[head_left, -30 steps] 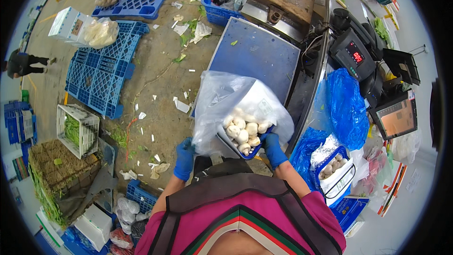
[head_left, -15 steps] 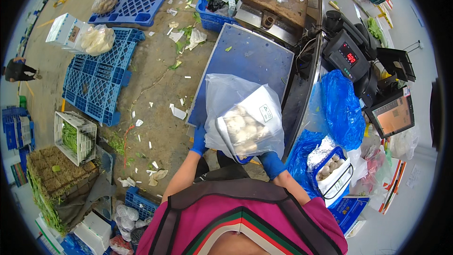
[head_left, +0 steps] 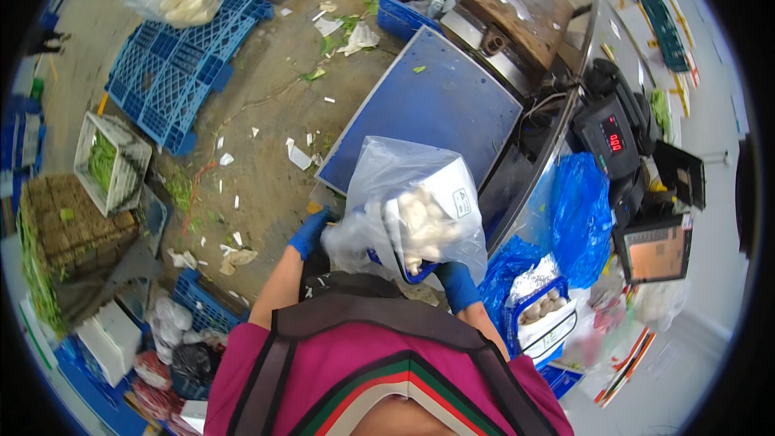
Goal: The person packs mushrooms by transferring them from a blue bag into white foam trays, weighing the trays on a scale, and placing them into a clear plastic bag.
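Observation:
In front of me is a clear plastic bag [head_left: 383, 163] around a small blue basket [head_left: 420, 275] of white mushrooms [head_left: 423, 224]. A white sheet with a green label [head_left: 450, 187] lies beside the mushrooms, inside the bag. My left hand [head_left: 312, 233], in a blue glove, is closed at the bag's left edge, a little away from the basket. My right hand [head_left: 458, 286], also gloved in blue, grips the near right side of the basket through the bag; its fingertips are hidden beneath. The bag overlaps the near edge of a blue platform [head_left: 428, 101].
To the right, a second blue basket of mushrooms [head_left: 542, 309] sits near blue plastic bags [head_left: 580, 198]. Beyond are a scale display [head_left: 607, 141] and a screen [head_left: 658, 250]. At left lie blue pallets [head_left: 173, 64] and a white crate of greens [head_left: 113, 163]. Scraps litter the floor.
My left hand has moved left, away from the basket, and the bag's left side stretches toward it. My right hand stays at the basket. The whole view has turned and shifted.

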Demonstrator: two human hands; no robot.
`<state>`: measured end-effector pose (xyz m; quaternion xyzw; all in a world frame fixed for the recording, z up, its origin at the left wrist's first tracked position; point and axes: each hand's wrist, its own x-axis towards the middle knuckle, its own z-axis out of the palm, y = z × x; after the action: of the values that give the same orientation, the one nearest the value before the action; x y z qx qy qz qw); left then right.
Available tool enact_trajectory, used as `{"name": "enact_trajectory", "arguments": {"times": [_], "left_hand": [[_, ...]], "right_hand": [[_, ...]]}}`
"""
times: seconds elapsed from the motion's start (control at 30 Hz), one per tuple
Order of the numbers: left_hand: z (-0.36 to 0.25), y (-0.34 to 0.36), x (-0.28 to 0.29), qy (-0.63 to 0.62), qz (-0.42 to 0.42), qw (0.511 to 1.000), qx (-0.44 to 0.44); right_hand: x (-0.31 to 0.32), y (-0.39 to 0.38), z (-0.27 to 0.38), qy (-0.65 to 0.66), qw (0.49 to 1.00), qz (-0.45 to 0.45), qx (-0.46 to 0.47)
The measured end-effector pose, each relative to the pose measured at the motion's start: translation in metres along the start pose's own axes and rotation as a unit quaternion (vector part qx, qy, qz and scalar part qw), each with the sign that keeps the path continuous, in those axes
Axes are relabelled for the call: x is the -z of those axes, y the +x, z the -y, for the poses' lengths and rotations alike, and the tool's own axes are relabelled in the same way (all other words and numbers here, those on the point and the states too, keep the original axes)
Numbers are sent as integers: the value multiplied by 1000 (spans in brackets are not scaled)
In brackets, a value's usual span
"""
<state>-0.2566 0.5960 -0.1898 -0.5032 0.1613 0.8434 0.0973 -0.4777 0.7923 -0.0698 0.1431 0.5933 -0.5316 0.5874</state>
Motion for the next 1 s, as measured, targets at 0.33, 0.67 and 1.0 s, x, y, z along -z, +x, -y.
{"name": "enact_trajectory", "arguments": {"times": [0.33, 0.67, 1.0], "left_hand": [[-44, 48, -70, -247, 158, 936, -196], [24, 144, 87, 357, -424, 803, -218], [98, 83, 47, -70, 18, 962, -264]], "right_hand": [[5, -2, 7, -33, 999, -10, 1], [7, -21, 1, -96, 994, -22, -53], [2, 3, 1, -158, 980, -100, 67]]}}
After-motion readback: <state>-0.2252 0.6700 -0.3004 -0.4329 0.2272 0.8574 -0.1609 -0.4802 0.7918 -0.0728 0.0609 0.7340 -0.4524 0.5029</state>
